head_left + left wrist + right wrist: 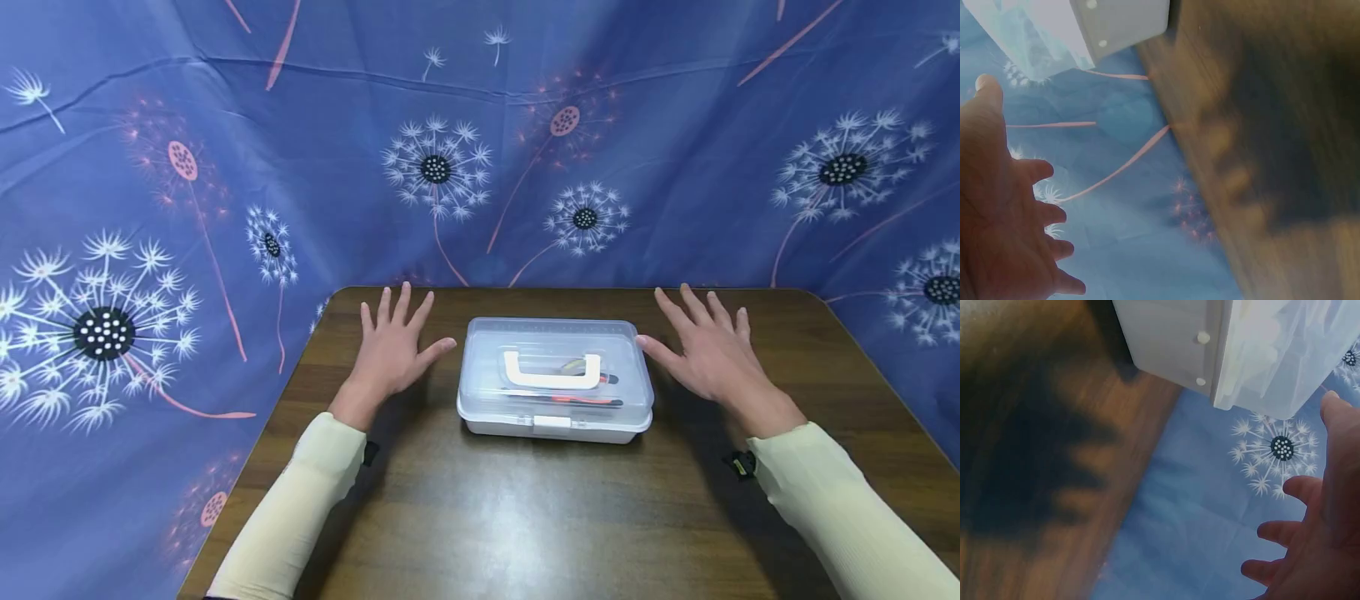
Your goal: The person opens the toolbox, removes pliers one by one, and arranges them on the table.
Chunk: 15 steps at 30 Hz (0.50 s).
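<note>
While our left hand [392, 354] and right hand [708, 354], both spread wide, flank the box [543, 367], our head view alone shows its handle [552, 382], our wrist views its side studs [1203, 337].

L hand [390, 358] is hovering, fingers [402, 308] pointing approx. 12 o'clock, thumb [437, 352] 2; R hand [708, 358] hovering, splayed, pointing approx. 11 o'clock.
</note>
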Each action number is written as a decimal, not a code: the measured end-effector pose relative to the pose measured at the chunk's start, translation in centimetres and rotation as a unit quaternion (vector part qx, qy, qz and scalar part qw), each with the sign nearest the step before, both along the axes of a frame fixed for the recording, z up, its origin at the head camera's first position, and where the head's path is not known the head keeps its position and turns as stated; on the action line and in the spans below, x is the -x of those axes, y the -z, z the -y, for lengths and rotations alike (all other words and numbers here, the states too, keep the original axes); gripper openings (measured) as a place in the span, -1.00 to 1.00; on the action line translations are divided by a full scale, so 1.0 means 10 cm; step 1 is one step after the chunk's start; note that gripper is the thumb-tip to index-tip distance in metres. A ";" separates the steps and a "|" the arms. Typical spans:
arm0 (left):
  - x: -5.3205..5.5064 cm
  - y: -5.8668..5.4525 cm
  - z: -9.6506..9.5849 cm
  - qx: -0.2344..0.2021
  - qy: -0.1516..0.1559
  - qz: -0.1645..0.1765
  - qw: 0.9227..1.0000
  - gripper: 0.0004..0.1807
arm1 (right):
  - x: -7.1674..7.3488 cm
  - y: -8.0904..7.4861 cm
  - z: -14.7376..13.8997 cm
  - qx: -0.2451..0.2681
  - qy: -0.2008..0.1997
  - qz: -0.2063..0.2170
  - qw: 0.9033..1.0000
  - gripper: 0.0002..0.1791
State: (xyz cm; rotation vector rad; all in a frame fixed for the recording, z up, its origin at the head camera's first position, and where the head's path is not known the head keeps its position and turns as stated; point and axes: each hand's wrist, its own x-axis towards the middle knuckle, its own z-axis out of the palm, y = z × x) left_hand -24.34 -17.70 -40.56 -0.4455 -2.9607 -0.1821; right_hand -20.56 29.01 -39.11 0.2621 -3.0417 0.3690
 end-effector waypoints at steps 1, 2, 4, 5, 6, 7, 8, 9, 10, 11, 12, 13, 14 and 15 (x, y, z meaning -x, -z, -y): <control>-0.03 0.01 0.00 -0.001 0.002 -0.003 1.000 0.03 | -0.03 0.01 0.00 0.002 0.000 -0.003 1.000 0.02; -0.05 0.02 0.00 -0.002 0.005 -0.005 1.000 0.03 | -0.06 0.01 0.00 0.004 0.000 -0.006 1.000 0.02; -0.10 0.03 0.00 -0.007 0.010 -0.011 1.000 0.02 | -0.11 0.03 -0.01 0.008 0.000 -0.012 1.000 0.00; -0.12 0.04 0.00 -0.009 0.013 -0.014 1.000 0.02 | -0.13 0.03 -0.02 0.011 -0.001 -0.016 1.000 0.00; -0.14 0.04 0.00 -0.013 0.016 -0.018 1.000 0.02 | -0.16 0.04 -0.02 0.015 -0.002 -0.019 1.000 -0.01; -0.17 0.05 0.00 -0.019 0.019 -0.021 0.999 0.02 | -0.18 0.04 -0.02 0.017 -0.003 -0.022 1.000 -0.01; -0.19 0.05 0.00 -0.024 0.022 -0.026 0.999 0.01 | -0.20 0.05 -0.03 0.020 -0.005 -0.026 0.999 -0.02; -0.21 0.05 -0.01 -0.030 0.026 -0.029 0.999 0.01 | -0.23 0.05 -0.03 0.024 -0.006 -0.028 0.999 -0.01; -0.23 0.06 -0.01 -0.037 0.031 -0.031 0.998 0.00 | -0.25 0.06 -0.03 0.028 -0.007 -0.030 0.999 -0.02; -0.26 0.06 -0.01 -0.046 0.036 -0.033 0.998 0.00 | -0.27 0.06 -0.03 0.030 -0.007 -0.031 0.999 -0.02; -0.28 0.06 -0.01 -0.056 0.043 -0.035 0.997 -0.01 | -0.30 0.07 -0.03 0.033 -0.007 -0.032 0.999 -0.02; -0.30 0.06 -0.01 -0.069 0.049 -0.035 0.996 -0.02 | -0.32 0.07 -0.02 0.036 -0.006 -0.032 0.999 -0.02; -0.32 0.07 -0.01 -0.081 0.056 -0.034 0.995 -0.03 | -0.34 0.08 -0.02 0.040 -0.006 -0.032 0.999 -0.02; -0.34 0.07 -0.01 -0.096 0.063 -0.033 0.993 -0.03 | -0.36 0.08 -0.02 0.044 -0.007 -0.033 0.998 -0.03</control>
